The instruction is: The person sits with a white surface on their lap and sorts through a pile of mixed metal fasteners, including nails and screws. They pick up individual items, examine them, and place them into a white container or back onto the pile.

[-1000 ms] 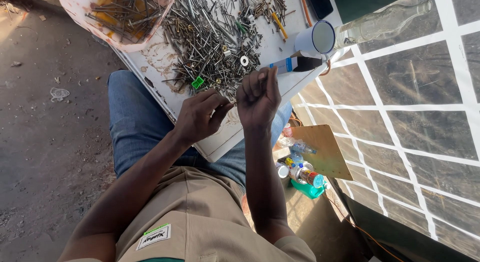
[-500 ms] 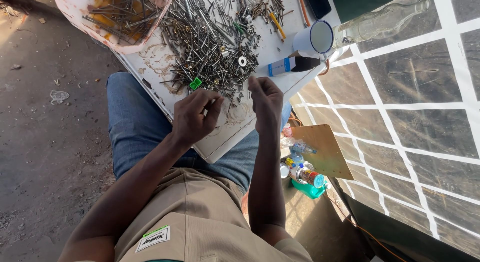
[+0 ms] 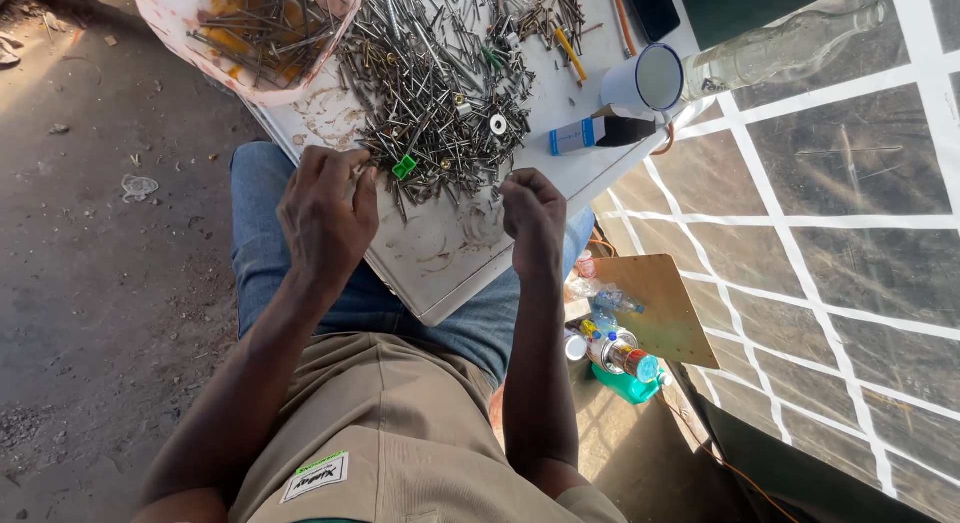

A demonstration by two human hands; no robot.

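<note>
1. On our lap's white worktop (image 3: 440,283), left hand (image 3: 325,208) fingers pinch a nail, barely visible, at the nail pile (image 3: 430,93).
2. Right hand (image 3: 533,211) fingers curled; contents hidden.
3. Tub (image 3: 180,43), cut off, holds rusty nails.

bare board (image 3: 440,253) near hands, nail pile (image 3: 430,83) beyond
</note>
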